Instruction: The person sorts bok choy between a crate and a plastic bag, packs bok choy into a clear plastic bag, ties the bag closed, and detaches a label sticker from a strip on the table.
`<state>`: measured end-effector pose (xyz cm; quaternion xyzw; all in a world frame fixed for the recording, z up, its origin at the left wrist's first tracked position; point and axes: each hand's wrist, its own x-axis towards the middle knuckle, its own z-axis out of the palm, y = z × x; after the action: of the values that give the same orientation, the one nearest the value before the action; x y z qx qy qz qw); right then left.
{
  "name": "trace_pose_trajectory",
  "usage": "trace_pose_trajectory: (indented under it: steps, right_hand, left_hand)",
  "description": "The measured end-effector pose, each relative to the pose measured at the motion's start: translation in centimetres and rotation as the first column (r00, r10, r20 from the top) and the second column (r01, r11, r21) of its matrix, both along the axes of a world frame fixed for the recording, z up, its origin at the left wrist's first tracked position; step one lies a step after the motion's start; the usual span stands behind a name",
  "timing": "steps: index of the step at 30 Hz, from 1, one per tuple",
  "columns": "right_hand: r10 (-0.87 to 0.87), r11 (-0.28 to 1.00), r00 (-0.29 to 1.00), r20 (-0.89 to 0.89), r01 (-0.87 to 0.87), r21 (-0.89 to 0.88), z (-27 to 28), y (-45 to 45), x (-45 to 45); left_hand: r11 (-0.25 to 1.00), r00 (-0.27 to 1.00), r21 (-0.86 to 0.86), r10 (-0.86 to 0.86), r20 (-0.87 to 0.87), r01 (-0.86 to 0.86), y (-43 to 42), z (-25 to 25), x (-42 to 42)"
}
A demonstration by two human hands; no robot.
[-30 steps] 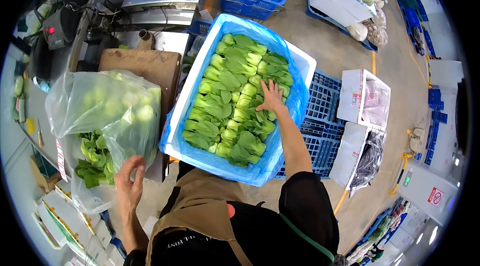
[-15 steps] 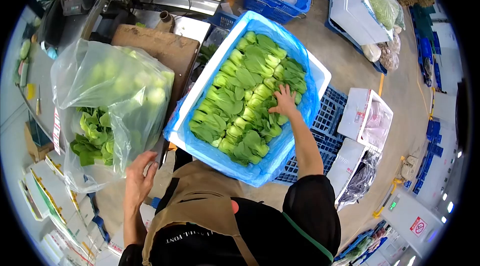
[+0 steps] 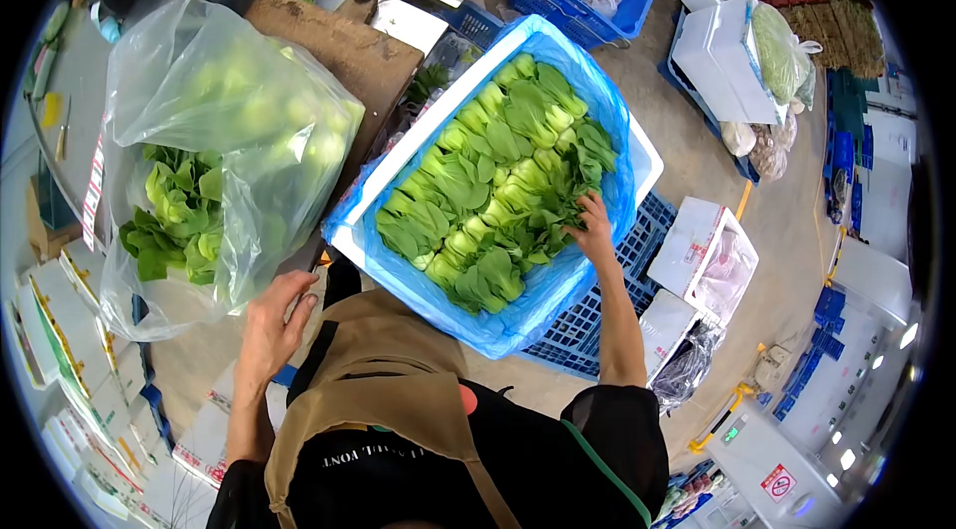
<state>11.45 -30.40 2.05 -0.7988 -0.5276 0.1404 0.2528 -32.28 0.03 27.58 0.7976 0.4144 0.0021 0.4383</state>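
Rows of green bok choy (image 3: 498, 180) lie packed in a white foam box (image 3: 645, 162) lined with a blue plastic bag (image 3: 528, 325). My right hand (image 3: 591, 227) touches the leaves at the right side of the rows, thumb apart from the bent fingers. Beside the lower edge of a large clear plastic bag (image 3: 264, 190), my left hand (image 3: 277, 320) holds nothing, its fingers loosely extended and the thumb apart. More bok choy (image 3: 179, 215) shows inside and at the mouth of that clear bag.
A brown board (image 3: 339, 46) lies behind the clear bag. At the back stands a blue crate (image 3: 637, 16) with red items and plastic in it. Blue pallets (image 3: 568, 330) and white foam boxes (image 3: 692, 245) are on the floor to the right.
My right hand has slid from the top of the bok choy to the right side of the rows, its fingers less spread. The view has shifted; my left hand stays by the clear bag.
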Motion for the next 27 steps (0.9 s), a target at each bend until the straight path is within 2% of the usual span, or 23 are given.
trace_pose_trajectory:
  steps: [2, 5, 6, 9, 10, 13, 14, 16, 17, 20, 22, 23, 24, 25, 26, 27]
  right_hand:
    - [-0.106, 0.988, 0.993, -0.047, 0.111, 0.107, 2.6, -0.5, -0.4]
    - [-0.216, 0.955, 0.958, -0.191, 0.248, 0.165, 7.2, -0.6, -0.3]
    - [-0.21, 0.931, 0.931, -0.299, 0.284, 0.228, 9.4, 0.0, -0.7]
    - [-0.262, 0.889, 0.849, -0.458, 0.397, 0.228, 16.3, 1.9, -2.4]
    - [-0.27, 0.885, 0.834, -0.482, 0.412, 0.216, 18.4, 2.6, -3.1]
    - [-0.188, 0.836, 0.667, -0.721, 0.494, 0.239, 22.0, 4.2, -5.4]
    - [-0.23, 0.756, 0.496, -0.838, 0.633, 0.167, 21.7, 4.1, -5.8]
    - [-0.318, 0.79, 0.533, -0.784, 0.606, 0.092, 24.4, 5.5, -7.8]
    - [-0.294, 0.812, 0.551, -0.781, 0.575, 0.1, 25.4, 6.7, -8.8]
    - [-0.129, 0.88, 0.571, -0.811, 0.443, 0.171, 28.0, 10.8, -11.2]
    - [-0.011, 0.913, 0.566, -0.824, 0.341, 0.222, 29.6, 14.7, -13.0]
    - [0.054, 0.925, 0.559, -0.827, 0.284, 0.252, 30.3, 17.0, -14.2]
    - [0.118, 0.935, 0.55, -0.827, 0.22, 0.28, 31.1, 19.5, -15.5]
    - [0.18, 0.938, 0.54, -0.822, 0.157, 0.308, 31.7, 22.1, -16.9]
    - [0.243, 0.937, 0.524, -0.816, 0.091, 0.338, 32.4, 25.2, -18.6]
    - [0.301, 0.932, 0.504, -0.809, 0.026, 0.362, 32.9, 28.1, -20.5]
  left_hand:
    - [1.0, 1.0, -0.007, 0.0, 0.023, 0.0, 0.0, -0.1, 0.3]
    - [0.998, 0.998, -0.035, -0.047, 0.046, 0.049, 0.2, -0.1, 1.2]
    - [0.996, 0.996, -0.046, -0.069, 0.056, 0.072, 0.3, -0.2, 1.5]
    - [0.989, 0.99, -0.076, -0.122, 0.068, 0.127, 0.2, 0.1, 2.6]
    - [0.986, 0.982, -0.065, -0.142, 0.125, 0.151, 0.3, -0.5, 2.6]
    - [0.973, 0.949, -0.027, -0.215, 0.229, 0.227, 0.6, -0.9, 3.7]
    - [0.97, 0.94, -0.026, -0.23, 0.253, 0.244, 0.7, -0.6, 4.0]
    - [0.97, 0.926, 0.001, -0.231, 0.299, 0.242, 0.8, 0.4, 4.3]
    - [0.971, 0.899, 0.08, -0.241, 0.365, 0.227, 1.2, -0.1, 3.8]
    - [0.981, 0.929, 0.174, 0.011, 0.37, -0.081, 3.9, 1.4, 0.6]
    - [0.925, 0.903, 0.232, 0.198, 0.381, -0.301, 7.2, 2.5, -2.7]
    - [0.896, 0.871, 0.2, 0.297, 0.391, -0.396, 9.1, 3.8, -4.0]
    - [0.871, 0.823, 0.13, 0.386, 0.417, -0.474, 11.1, 4.6, -5.2]
    - [0.867, 0.833, 0.098, 0.431, 0.346, -0.489, 13.6, 5.6, -6.1]
    - [0.874, 0.824, -0.058, 0.476, 0.307, -0.483, 16.7, 4.9, -6.8]
    - [0.801, 0.748, -0.361, 0.586, 0.311, -0.477, 19.5, 4.4, -6.9]
